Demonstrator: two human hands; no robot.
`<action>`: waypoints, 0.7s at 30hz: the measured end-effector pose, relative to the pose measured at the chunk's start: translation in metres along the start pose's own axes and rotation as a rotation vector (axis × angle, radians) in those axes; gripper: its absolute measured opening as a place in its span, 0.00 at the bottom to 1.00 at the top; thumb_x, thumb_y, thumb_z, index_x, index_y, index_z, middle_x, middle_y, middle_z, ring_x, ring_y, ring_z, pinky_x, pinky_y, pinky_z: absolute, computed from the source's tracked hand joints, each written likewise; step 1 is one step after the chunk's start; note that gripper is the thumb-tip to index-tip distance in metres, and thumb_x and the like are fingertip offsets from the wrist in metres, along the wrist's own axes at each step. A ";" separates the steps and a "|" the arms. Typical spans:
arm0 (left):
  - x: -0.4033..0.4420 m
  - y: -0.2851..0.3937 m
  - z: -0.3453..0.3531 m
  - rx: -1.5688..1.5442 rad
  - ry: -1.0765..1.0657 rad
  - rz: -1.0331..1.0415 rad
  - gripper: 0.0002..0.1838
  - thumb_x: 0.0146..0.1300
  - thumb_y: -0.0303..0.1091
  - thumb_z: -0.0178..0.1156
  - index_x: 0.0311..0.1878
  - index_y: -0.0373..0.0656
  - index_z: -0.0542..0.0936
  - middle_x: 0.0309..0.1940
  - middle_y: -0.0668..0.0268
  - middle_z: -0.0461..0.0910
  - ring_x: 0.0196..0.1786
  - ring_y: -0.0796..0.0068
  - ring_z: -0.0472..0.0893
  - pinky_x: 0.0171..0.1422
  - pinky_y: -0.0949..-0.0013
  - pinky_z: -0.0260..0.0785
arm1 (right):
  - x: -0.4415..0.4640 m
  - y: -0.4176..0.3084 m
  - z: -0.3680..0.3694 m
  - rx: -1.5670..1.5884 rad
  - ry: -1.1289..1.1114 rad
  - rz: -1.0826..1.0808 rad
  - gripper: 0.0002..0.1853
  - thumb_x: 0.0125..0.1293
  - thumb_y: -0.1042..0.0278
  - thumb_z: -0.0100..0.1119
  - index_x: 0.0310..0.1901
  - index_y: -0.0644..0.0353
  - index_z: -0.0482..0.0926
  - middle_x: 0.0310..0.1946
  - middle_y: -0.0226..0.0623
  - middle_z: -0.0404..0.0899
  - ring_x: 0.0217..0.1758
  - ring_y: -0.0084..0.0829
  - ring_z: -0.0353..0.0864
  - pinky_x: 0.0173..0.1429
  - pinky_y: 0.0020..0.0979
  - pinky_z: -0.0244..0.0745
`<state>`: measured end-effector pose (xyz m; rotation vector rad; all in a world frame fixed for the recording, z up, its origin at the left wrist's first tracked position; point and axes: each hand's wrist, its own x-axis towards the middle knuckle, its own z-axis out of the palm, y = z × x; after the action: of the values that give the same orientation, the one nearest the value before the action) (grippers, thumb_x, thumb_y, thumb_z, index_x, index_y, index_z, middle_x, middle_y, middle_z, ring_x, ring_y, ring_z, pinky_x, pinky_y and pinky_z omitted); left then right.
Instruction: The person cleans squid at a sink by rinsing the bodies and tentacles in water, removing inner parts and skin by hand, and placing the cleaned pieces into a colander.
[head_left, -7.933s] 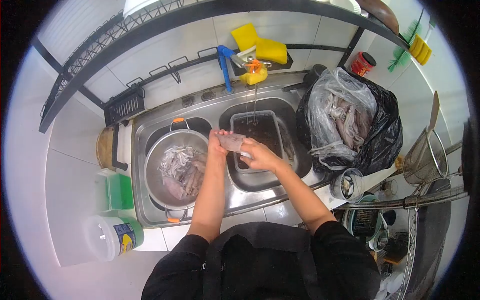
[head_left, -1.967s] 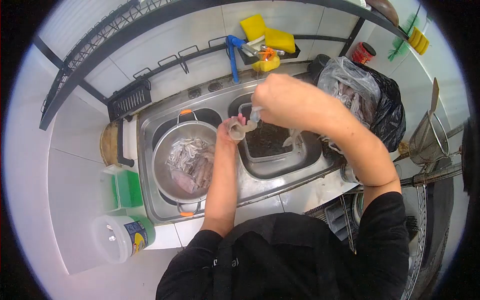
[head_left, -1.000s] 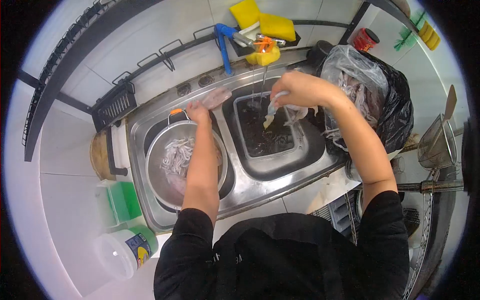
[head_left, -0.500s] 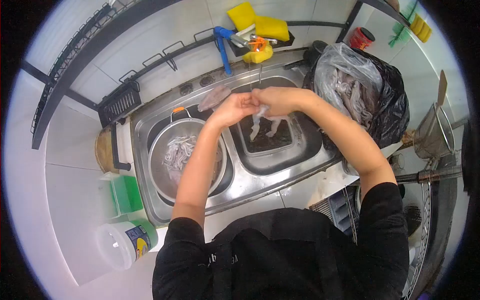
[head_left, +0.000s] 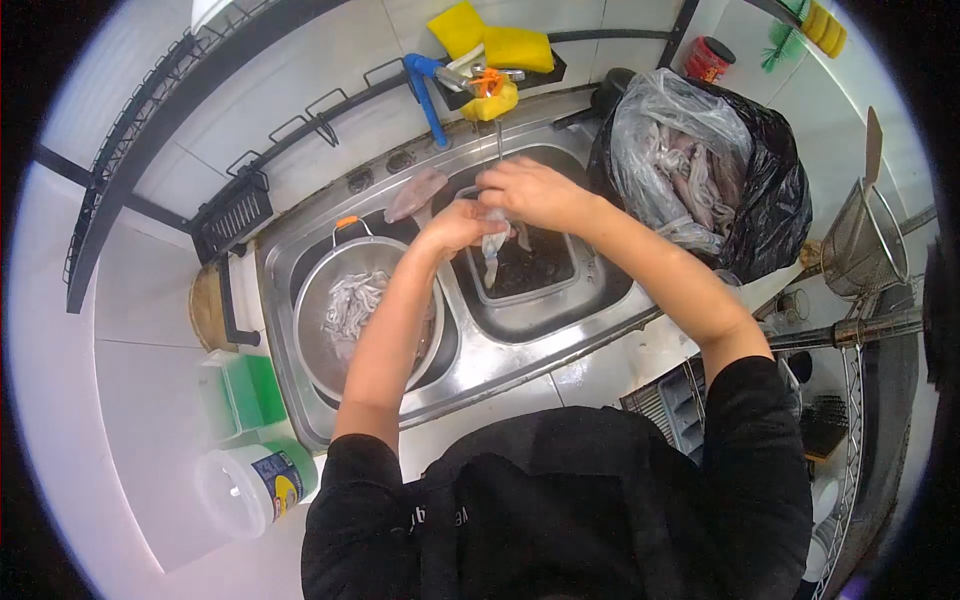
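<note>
Both my hands meet over the right sink basin, beneath the running tap. My left hand [head_left: 458, 226] is closed on a pale, wet squid piece [head_left: 492, 250] that hangs down. Touching the top of the same piece, my right hand [head_left: 532, 192] has its fingers pinched together. Below them a clear rectangular tub [head_left: 540, 290] of dark water sits in the basin. A squid body [head_left: 416, 194] lies on the sink divider, behind my left hand. At the left, a steel pot [head_left: 318, 345] holds squid pieces [head_left: 352, 305].
A black bag with a clear liner [head_left: 780, 200] holds more squid right of the sink. Yellow sponges [head_left: 518, 50] sit behind the tap [head_left: 455, 78]. A strainer [head_left: 850, 255] stands at the right. A green container [head_left: 258, 390] and a plastic bucket [head_left: 250, 490] are at the left.
Since a second ago, my left hand has left the squid body on the divider and joined my right hand over the tub. The hanging piece is now held between both hands.
</note>
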<state>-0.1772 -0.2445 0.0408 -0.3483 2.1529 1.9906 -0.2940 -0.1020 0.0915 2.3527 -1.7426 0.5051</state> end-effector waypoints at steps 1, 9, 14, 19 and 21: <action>0.003 -0.013 0.000 -0.199 -0.003 -0.035 0.10 0.55 0.27 0.62 0.41 0.37 0.79 0.37 0.63 0.81 0.37 0.77 0.79 0.40 0.73 0.70 | -0.003 0.003 0.006 -0.050 0.131 0.068 0.11 0.51 0.72 0.57 0.38 0.59 0.74 0.35 0.41 0.77 0.42 0.46 0.75 0.46 0.40 0.71; 0.034 -0.096 -0.004 -0.273 0.464 -0.086 0.10 0.55 0.36 0.64 0.36 0.41 0.81 0.33 0.71 0.81 0.37 0.82 0.76 0.41 0.76 0.66 | -0.109 0.028 0.235 -0.058 0.057 1.128 0.15 0.53 0.74 0.51 0.43 0.67 0.75 0.36 0.58 0.77 0.43 0.52 0.77 0.55 0.42 0.70; 0.038 -0.094 0.003 -0.302 0.690 -0.177 0.10 0.53 0.35 0.66 0.36 0.41 0.81 0.32 0.69 0.81 0.30 0.80 0.77 0.36 0.75 0.68 | -0.059 0.020 0.195 0.317 -0.130 1.183 0.09 0.54 0.74 0.53 0.36 0.63 0.80 0.36 0.54 0.78 0.39 0.48 0.79 0.50 0.38 0.73; 0.052 -0.092 0.012 -0.513 0.790 -0.157 0.13 0.53 0.35 0.67 0.37 0.40 0.78 0.33 0.68 0.80 0.34 0.76 0.78 0.38 0.74 0.71 | -0.025 -0.002 0.122 0.445 0.214 0.868 0.09 0.50 0.66 0.62 0.31 0.62 0.82 0.30 0.48 0.78 0.34 0.46 0.78 0.42 0.39 0.72; 0.051 -0.081 0.016 -0.568 0.691 -0.074 0.13 0.53 0.35 0.67 0.37 0.39 0.78 0.32 0.67 0.79 0.34 0.76 0.78 0.37 0.74 0.72 | -0.030 -0.010 0.122 0.312 0.314 0.803 0.09 0.50 0.67 0.62 0.31 0.62 0.82 0.28 0.47 0.78 0.34 0.46 0.78 0.41 0.39 0.72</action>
<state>-0.2019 -0.2371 -0.0529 -1.3456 1.7515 2.6819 -0.2721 -0.1131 -0.0317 1.4888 -2.5182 1.2482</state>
